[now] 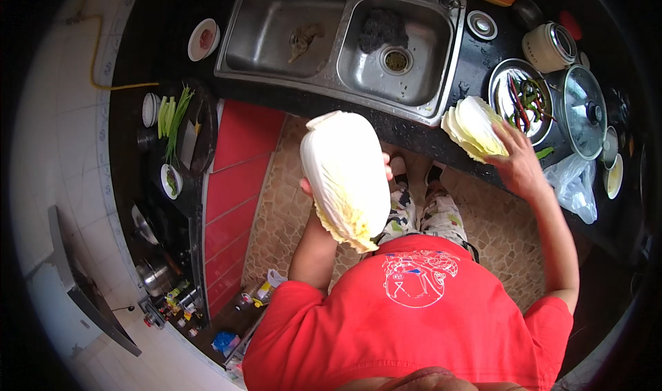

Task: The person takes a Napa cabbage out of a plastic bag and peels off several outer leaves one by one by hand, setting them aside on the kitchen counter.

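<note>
A head of napa cabbage [349,174] is held up in front of my red shirt, its white base towards the sink and its yellow leaf tips towards me. My left hand [387,166] supports it from beneath; only fingertips and thumb show around its sides. To the right, a stack of loose napa cabbage leaves [473,127] lies at the counter's front edge beside the sink. My right hand [522,163] grips the leafy end of that stack, with thumb and fingers apart around it. A metal plate of red and green chili peppers [525,104] is just beyond the right hand.
The double-basin steel sink [335,62] holds dark mesh [382,29] and scraps [305,38]. A glass lid [584,111] and plastic bag [574,184] are at right. Left are a bowl of meat [203,39], scallions [179,117] and a cleaver [190,145] on a round board [206,132].
</note>
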